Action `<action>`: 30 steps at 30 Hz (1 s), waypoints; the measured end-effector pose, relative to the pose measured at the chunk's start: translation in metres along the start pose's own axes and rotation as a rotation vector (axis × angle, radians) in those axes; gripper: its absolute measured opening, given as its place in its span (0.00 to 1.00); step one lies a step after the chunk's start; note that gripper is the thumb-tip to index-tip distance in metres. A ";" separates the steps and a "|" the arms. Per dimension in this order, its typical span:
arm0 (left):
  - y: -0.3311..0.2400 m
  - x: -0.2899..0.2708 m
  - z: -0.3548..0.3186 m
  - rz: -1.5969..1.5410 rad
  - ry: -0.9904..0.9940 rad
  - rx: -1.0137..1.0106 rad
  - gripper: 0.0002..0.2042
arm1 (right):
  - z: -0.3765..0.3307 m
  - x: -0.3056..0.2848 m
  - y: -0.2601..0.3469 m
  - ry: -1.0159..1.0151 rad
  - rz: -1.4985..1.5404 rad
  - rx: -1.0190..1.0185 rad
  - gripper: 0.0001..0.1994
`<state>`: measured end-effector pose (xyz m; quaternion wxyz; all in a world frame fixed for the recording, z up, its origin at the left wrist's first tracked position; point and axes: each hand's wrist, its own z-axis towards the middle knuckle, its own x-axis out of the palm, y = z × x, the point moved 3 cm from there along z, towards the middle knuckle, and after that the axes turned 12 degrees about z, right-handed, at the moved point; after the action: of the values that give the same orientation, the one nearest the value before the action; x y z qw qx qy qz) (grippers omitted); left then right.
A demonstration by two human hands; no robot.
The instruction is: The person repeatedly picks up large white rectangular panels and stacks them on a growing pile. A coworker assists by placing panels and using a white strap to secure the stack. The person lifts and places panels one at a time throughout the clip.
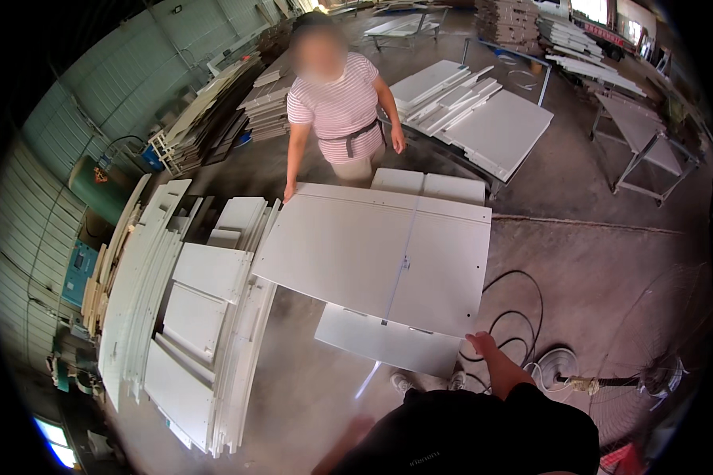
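Small pale lettering [425, 458] on wearer's black shirt [507, 431], lower edge; too tiny to read. Pale marks, perhaps characters, on distant red strip [604, 34], upper right; illegible.

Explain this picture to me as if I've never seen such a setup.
There is no robot here, just a person working bare-handed. The picture comes from a wide camera on that person's head, looking down, so straight edges bend. The right hand touches the near right corner of a large white board; how firmly it grips is too small to judge. The left hand does not show clearly. Opposite, a co-worker has one hand at the far left corner. More white boards lie stacked to the left.
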<state>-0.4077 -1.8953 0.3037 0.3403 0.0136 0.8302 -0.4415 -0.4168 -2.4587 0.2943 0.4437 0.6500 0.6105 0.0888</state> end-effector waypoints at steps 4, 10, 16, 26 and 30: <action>-0.062 0.001 0.005 -0.108 0.161 -0.143 0.17 | 0.041 0.010 -0.058 -0.086 0.398 -0.023 0.22; -0.098 0.042 -0.013 -0.119 -0.033 -0.348 0.17 | -0.011 -0.009 0.027 0.077 0.858 0.286 0.22; -0.113 0.064 -0.033 -0.158 -0.104 -0.435 0.16 | -0.011 -0.021 0.020 0.135 0.813 0.241 0.23; -0.115 0.081 -0.042 -0.239 -0.184 -0.485 0.15 | -0.005 -0.031 -0.009 0.132 0.694 0.273 0.22; -0.112 0.083 -0.030 -0.258 -0.227 -0.501 0.15 | -0.025 -0.048 -0.002 0.101 0.668 0.222 0.24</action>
<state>-0.5243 -1.9644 0.3480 0.3647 -0.2255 0.8648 -0.2614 -0.4461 -2.4891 0.3283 0.2860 0.8529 0.3913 0.1940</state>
